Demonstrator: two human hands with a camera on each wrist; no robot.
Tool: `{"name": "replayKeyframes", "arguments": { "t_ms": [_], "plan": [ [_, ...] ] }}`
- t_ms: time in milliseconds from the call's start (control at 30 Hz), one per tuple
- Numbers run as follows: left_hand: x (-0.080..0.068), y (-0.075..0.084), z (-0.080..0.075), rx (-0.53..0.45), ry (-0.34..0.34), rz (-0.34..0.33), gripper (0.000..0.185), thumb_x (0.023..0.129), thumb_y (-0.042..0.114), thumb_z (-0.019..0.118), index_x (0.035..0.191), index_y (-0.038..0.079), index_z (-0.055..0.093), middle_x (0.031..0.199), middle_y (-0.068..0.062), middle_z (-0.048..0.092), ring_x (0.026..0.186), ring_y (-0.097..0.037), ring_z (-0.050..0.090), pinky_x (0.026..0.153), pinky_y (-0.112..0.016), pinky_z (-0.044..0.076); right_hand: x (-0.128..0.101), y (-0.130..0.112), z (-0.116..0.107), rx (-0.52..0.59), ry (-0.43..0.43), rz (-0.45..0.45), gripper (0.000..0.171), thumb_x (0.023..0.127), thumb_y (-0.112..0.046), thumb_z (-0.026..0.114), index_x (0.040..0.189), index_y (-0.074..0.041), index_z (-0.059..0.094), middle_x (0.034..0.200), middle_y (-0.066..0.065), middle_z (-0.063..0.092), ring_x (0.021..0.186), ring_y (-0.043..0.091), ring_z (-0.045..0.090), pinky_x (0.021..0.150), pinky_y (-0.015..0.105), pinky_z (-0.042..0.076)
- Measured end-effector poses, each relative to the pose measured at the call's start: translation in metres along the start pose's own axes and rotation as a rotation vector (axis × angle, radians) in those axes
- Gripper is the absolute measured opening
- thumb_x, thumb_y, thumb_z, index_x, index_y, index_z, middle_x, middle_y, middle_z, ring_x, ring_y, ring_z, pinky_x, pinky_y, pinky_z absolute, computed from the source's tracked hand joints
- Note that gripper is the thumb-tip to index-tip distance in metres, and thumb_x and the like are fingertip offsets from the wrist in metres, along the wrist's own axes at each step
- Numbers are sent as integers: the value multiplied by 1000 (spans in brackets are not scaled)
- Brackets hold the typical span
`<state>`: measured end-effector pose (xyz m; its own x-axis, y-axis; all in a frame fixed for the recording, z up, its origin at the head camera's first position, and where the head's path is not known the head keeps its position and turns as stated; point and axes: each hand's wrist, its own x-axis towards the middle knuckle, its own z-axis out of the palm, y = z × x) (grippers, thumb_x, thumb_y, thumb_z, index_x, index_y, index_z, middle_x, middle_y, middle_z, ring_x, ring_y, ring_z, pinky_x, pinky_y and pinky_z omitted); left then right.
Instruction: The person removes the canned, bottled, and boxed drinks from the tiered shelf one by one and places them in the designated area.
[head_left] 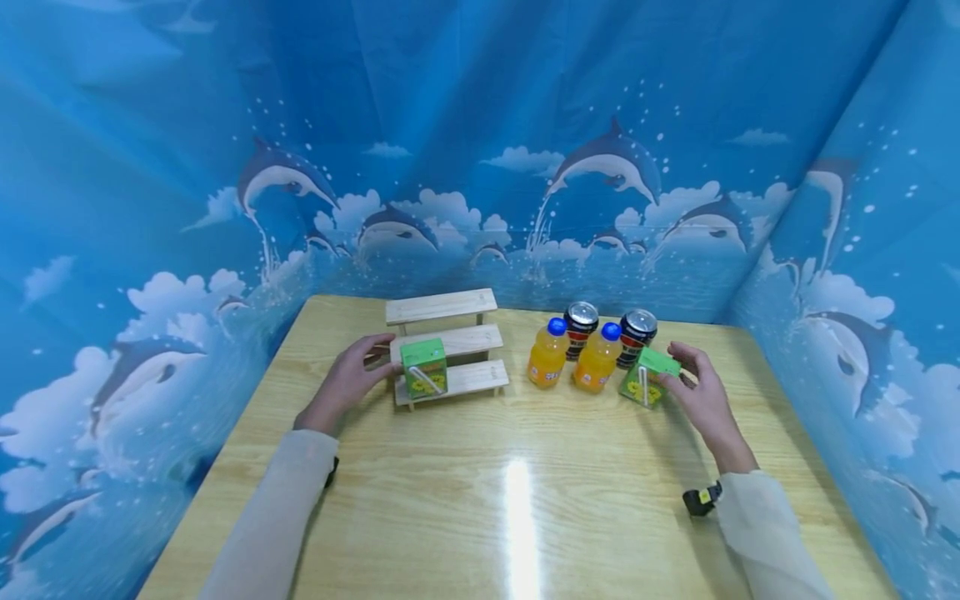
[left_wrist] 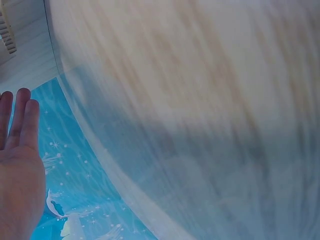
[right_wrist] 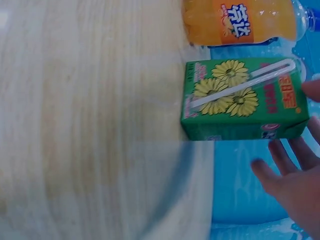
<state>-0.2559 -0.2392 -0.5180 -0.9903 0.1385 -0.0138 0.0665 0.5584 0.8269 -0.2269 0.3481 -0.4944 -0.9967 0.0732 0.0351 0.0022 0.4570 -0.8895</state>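
A green juice box (head_left: 424, 368) with a white straw on its front stands on the lowest tier of a small three-step wooden shelf (head_left: 487, 375). My left hand (head_left: 352, 373) is at its left side, thumb close to the box. Straight fingers show at the edge of the left wrist view. On the table, a second green juice box (right_wrist: 235, 107) stands upright, yellow flowers on its front. My right hand (head_left: 696, 392) is at its right side, thumb by the upper edge. Some fingers of that hand (right_wrist: 295, 185) are spread apart from the box in the right wrist view.
Two orange drink bottles (head_left: 548, 358) with blue caps stand between the shelf and the right box. Behind them are two dark cans (head_left: 581, 325). The wooden table (head_left: 420, 492) meets a blue dolphin-print curtain (head_left: 465, 125) at the back and sides.
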Motion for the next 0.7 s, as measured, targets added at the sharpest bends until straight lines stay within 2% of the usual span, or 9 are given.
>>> {"name": "replayKeyframes", "arguments": {
  "t_ms": [33, 100, 333, 533, 700],
  "plan": [
    [0, 0, 0, 1, -1, -1, 69, 104, 32, 77, 164, 16, 49, 166, -13, 50, 149, -38, 54, 124, -56, 50, 0, -2, 0, 1, 24, -19, 70, 113, -28, 62, 171, -5, 29, 172, 24, 36, 158, 45, 34, 133, 65, 31],
    [0, 0, 0, 3, -3, -2, 70, 104, 34, 77, 165, 17, 48, 166, -13, 50, 149, -38, 54, 124, -56, 50, -1, -6, 0, -13, 72, -58, 66, 113, -25, 60, 169, -5, 33, 171, 24, 39, 158, 45, 34, 134, 66, 27],
    [-1, 1, -1, 3, -2, 3, 71, 103, 35, 78, 165, 17, 48, 166, -12, 50, 150, -38, 53, 125, -57, 49, -4, -25, 5, -39, 137, -169, 58, 112, -21, 64, 163, -4, 45, 165, 23, 49, 155, 41, 40, 135, 60, 30],
    [-1, 0, -1, 17, -2, 13, 70, 103, 35, 77, 165, 16, 48, 166, -13, 50, 149, -38, 54, 124, -56, 49, -4, -38, 18, -23, 104, -237, 55, 111, -14, 64, 160, 0, 47, 163, 24, 50, 154, 43, 42, 133, 64, 33],
    [-1, 0, -1, 18, -2, 15, 70, 103, 35, 78, 165, 16, 48, 167, -12, 50, 149, -38, 54, 124, -57, 50, -4, -51, 30, -10, 59, -278, 54, 111, -17, 66, 158, 3, 48, 163, 22, 50, 154, 44, 41, 132, 66, 33]
  ]
}}
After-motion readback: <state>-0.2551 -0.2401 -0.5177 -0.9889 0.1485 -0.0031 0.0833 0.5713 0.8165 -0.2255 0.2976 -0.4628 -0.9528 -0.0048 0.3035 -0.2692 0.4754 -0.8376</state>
